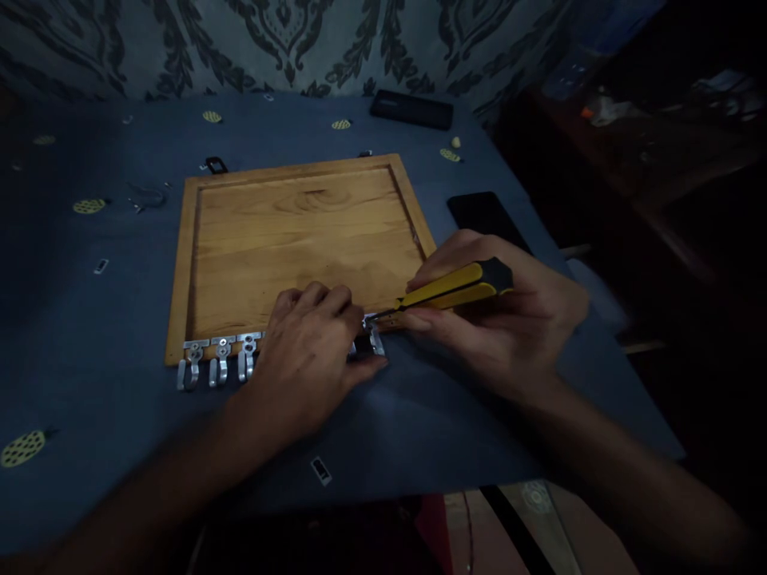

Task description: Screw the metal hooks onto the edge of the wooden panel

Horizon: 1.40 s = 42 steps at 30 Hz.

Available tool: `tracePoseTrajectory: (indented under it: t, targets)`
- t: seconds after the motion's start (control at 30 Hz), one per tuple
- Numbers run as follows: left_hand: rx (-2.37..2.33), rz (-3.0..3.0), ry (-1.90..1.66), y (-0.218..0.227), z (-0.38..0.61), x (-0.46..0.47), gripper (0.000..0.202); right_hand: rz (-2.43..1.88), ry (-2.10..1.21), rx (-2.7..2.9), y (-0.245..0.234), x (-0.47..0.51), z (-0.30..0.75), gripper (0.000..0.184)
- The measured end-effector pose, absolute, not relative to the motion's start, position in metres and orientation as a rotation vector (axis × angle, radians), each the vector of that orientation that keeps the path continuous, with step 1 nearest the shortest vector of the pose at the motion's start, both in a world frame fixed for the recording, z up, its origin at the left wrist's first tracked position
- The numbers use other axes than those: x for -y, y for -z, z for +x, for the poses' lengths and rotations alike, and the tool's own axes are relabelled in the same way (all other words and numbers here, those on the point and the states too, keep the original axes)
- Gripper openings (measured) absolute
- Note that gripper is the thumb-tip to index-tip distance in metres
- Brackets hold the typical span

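Observation:
A framed wooden board (300, 231) lies on the blue tablecloth. Along its near edge runs a row of silver metal hooks (224, 351), fixed with screws. My left hand (311, 351) rests over the right part of this row and hides some of it. Its thumb and fingers close around a metal hook (377, 342) at the board's edge. In my right hand (503, 319) is a screwdriver (449, 286) with a yellow and black handle, gripped in the fingers. The shaft points left and its tip meets the hook's upper part beside my left fingers.
Behind the board lie a dark rectangular case (411, 109) and a small black bracket (216, 164). A black phone (488, 216) is right of the board. Thin metal pieces (145, 196) lie to the left. Patterned wallpaper (288, 40) rises at the back.

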<state>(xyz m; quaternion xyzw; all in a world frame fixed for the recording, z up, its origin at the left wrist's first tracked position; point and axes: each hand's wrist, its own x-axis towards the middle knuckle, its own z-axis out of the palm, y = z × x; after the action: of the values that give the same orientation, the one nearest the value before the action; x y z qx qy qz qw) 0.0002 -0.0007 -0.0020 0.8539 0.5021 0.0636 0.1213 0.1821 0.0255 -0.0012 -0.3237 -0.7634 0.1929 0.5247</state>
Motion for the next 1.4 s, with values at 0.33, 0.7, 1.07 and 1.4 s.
tracePoseTrajectory:
  t: [0.33,0.7,1.07,1.4]
  targets:
    - [-1.469,2.485,-0.134,0.0,0.001,0.0,0.035,-0.922,-0.426,1.72,0.004,-0.022,0.178,0.037]
    - [-1.469,2.476,-0.1,0.0,0.001,0.0,0.039,-1.04,-0.338,1.629,0.0,-0.016,0.17,0.038]
    - [-1.474,2.495,-0.137,0.0,0.001,0.001,0.038,-0.93,-0.17,1.656,-0.003,-0.02,0.178,0.03]
    - [-1.486,2.494,-0.133,0.001,0.001,0.0,0.039,-0.918,-0.208,1.685,-0.003,-0.022,0.179,0.034]
